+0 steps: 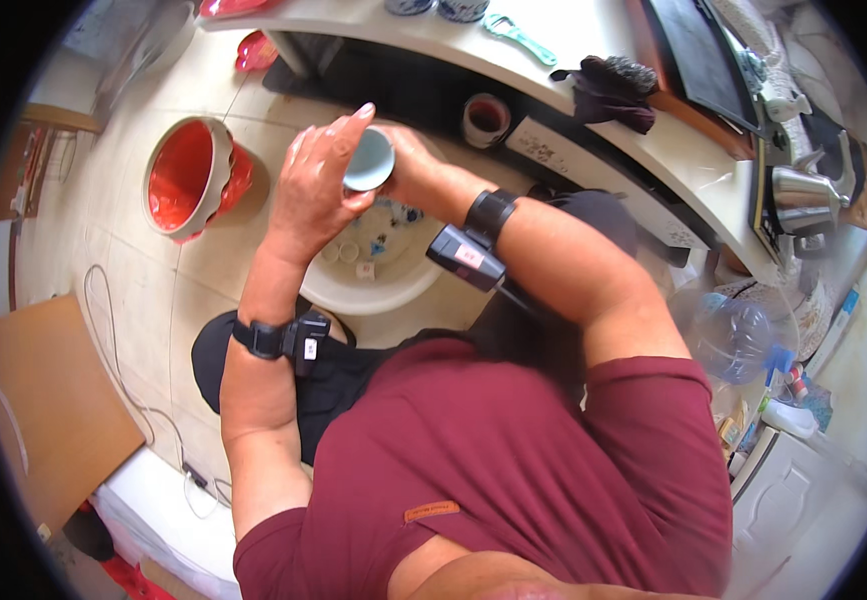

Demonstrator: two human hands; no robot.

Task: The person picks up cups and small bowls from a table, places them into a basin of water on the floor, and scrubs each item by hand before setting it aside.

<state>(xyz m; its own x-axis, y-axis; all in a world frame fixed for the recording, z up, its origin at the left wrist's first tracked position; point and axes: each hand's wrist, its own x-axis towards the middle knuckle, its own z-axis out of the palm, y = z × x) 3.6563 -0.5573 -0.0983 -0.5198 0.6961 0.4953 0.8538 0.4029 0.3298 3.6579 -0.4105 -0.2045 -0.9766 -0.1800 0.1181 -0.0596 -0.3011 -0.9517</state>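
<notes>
A small cup (pixel 369 159) with a pale blue inside is held between my two hands, its open mouth towards me. My left hand (pixel 309 176) grips its left side, the thumb below and a finger raised above the rim. Against the right side is my right hand (pixel 414 169), its fingers partly hidden behind the cup. Both hands look wet. Beneath them, a large pale basin (pixel 362 300) stands on the floor, partly covered by my hands and right forearm. It holds water, small white cups (pixel 348 252) and blue-and-white pieces.
Left of the basin stands a bin (pixel 215 176) with a red liner. A low white table (pixel 403 26) curves past the front and right, bearing a green peeler-like tool (pixel 519 39), dark cloth (pixel 613 94) and metal kettle (pixel 805 196). A cable (pixel 122 375) crosses the left floor.
</notes>
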